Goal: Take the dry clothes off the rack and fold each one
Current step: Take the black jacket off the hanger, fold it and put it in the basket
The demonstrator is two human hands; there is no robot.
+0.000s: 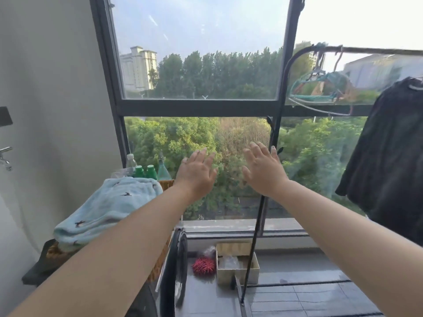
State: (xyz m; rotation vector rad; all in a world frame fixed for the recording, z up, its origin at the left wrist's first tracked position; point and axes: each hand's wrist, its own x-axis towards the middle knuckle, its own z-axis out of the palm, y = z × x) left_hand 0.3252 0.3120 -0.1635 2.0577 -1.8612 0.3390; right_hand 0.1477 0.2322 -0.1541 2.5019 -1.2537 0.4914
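A dark garment [386, 161] hangs on a hanger from the black rack's top bar [377, 51] at the right edge. The rack's upright pole [266, 179] stands in front of the window. Both my arms reach forward at chest height. My left hand [196, 173] is held out with straight fingers and holds nothing. My right hand [263, 169], just left of the pole, is also flat and empty. A light blue cloth with small bird prints [107, 209] lies piled on a wicker basket [164, 185] at the left.
Empty hangers [320, 90] dangle from the bar near the pole. Bottles [144, 171] stand behind the basket. On the tiled floor sit a cardboard box [238, 264] and a red spiky ball [203, 266]. A big window [201, 106] fills the front.
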